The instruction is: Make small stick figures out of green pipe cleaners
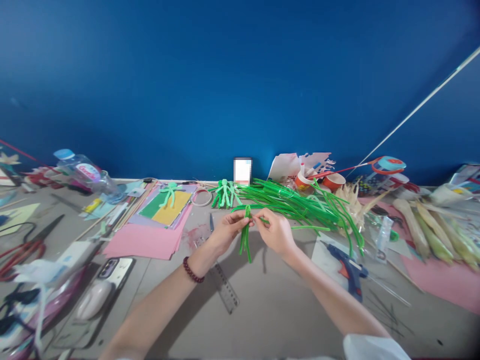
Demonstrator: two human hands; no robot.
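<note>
Centre of frame: a bundle of green pipe cleaners [245, 235] is being pinched at its upper end by left hand [227, 231] & right hand [273, 231], fingers closed on the stems, lower ends hanging just above the table [277, 310]. Risk, as judged: grip is being kept at one end only, so stems may be slipping out or the twist loosening. Loose green stems [300, 202] are lying just behind, centre-right; snagging is poss. Glue gun [348, 270] is sitting near right forearm; a knock is poss
</note>
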